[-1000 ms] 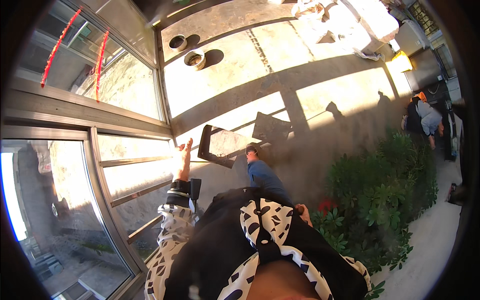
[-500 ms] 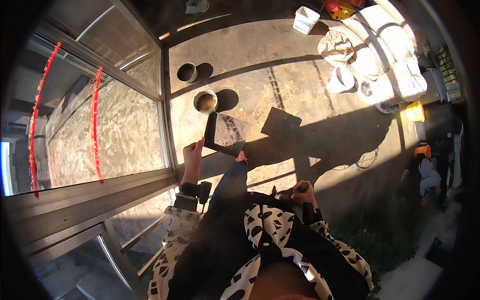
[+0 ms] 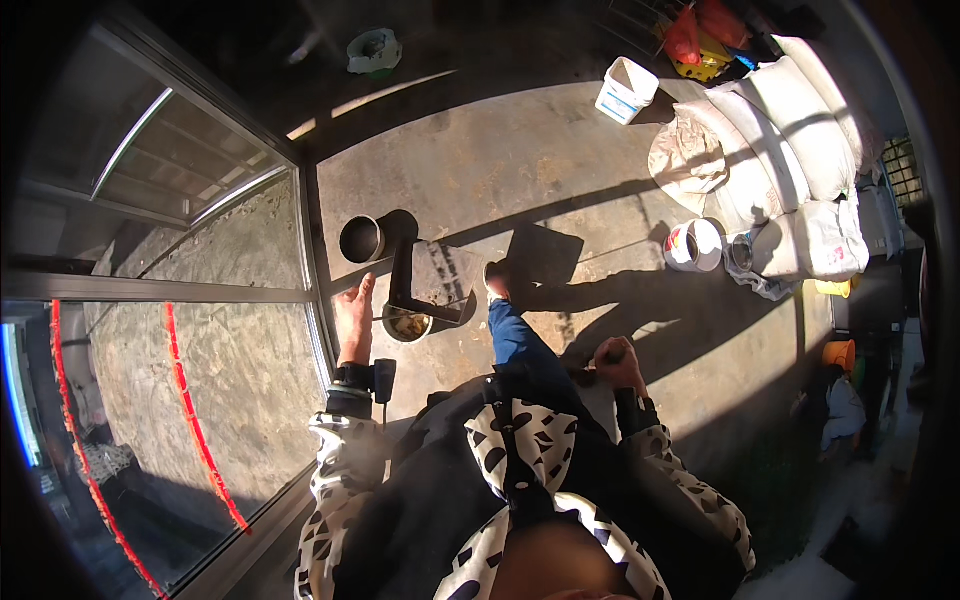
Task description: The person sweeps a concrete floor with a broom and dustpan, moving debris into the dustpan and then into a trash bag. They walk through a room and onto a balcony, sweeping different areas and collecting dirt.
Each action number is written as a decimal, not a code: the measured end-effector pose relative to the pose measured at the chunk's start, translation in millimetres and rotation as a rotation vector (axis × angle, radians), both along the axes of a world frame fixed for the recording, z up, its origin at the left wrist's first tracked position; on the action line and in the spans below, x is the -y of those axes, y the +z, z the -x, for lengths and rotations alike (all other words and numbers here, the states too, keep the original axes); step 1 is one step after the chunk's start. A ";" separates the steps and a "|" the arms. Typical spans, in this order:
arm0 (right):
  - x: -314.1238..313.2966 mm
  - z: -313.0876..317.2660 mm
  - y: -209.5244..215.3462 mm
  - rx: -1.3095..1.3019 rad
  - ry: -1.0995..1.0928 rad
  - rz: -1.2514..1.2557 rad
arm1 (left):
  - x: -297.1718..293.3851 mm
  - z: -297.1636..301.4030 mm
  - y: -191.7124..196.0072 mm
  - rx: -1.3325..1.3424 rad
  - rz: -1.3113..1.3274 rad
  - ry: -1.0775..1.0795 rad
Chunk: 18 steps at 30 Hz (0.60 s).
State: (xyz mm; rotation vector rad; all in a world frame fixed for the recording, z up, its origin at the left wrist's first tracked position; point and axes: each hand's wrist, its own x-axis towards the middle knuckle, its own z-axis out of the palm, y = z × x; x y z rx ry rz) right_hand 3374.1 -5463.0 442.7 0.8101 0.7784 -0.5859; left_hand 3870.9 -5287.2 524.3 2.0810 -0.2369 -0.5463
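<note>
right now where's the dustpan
In the head view, left of centre: the dustpan is just right of the left hand, partly hiding the nearer round container.

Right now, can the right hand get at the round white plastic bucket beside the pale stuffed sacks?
Probably not without stepping closer: the right hand is curled well short of the white bucket, though no obstacle shows between.

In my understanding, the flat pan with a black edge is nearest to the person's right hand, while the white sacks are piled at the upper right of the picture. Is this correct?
Not quite: the flat pan with a black edge is nearest to the left hand, not the right hand; the head view shows this. The white sacks are indeed piled at the upper right.
</note>
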 end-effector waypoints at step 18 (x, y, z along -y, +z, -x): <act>362.5 -356.2 -28.0 -0.130 0.389 0.261 | 203.4 -186.9 -41.2 -0.145 -0.229 0.114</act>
